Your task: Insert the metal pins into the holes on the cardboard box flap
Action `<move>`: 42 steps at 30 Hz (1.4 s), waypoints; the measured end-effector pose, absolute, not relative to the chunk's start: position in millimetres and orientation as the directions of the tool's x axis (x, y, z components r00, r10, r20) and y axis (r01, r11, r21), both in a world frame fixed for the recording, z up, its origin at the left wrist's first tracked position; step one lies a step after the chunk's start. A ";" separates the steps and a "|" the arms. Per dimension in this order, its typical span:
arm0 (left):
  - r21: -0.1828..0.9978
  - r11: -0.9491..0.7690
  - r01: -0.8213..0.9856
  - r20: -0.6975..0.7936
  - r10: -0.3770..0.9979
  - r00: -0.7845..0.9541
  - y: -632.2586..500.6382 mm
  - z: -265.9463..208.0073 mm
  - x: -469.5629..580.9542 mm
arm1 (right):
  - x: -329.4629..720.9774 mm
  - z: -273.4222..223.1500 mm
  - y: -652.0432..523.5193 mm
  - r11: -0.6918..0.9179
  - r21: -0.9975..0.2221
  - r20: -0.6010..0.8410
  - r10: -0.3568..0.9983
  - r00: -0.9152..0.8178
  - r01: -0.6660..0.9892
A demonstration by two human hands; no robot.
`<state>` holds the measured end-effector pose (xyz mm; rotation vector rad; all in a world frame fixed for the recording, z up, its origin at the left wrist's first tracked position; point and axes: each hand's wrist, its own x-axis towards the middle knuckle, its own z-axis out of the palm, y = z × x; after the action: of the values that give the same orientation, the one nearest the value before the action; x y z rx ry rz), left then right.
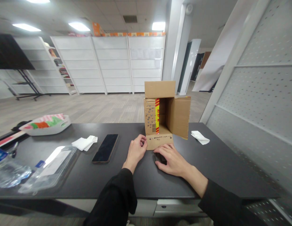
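A cardboard box stands on the black table, its mouth facing me and its flaps spread out. Its front flap lies toward me with a row of small dark dots along it. At the left edge of that flap is my left hand, fingers curled together; whatever they may hold is hidden. My right hand rests just in front of the flap, thumb and fingers around a small dark object with fine parallel ridges. The palm covers part of that object, so its kind is unclear.
Left of my hands lie a black phone, a crumpled tissue and a clear plastic case. Farther left are a water bottle and a white tray. Another tissue lies right of the box, near a perforated panel.
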<state>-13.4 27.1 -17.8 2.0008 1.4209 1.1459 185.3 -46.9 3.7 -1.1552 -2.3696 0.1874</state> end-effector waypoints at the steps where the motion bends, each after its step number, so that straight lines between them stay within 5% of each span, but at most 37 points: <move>1: 0.733 -0.383 0.562 0.377 0.917 0.133 27.0 -17.7 -13.4 | 185.0 3.7 -47.0 0.630 -0.328 0.370 0.771 -0.518 0.704; 24: 0.735 -0.392 0.553 0.382 0.914 0.140 26.2 -17.5 -13.5 | 181.7 7.5 -42.6 0.703 -0.203 0.399 0.695 -0.598 0.681; 42: 0.747 -0.385 0.543 0.371 0.918 0.141 25.7 -15.5 -13.3 | 179.9 14.0 -1.8 0.510 -0.389 0.613 0.765 -0.198 0.767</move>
<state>-13.3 25.7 -15.5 1.9874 1.3973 1.1470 179.9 -1.8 14.0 -1.2546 -1.9621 -0.0030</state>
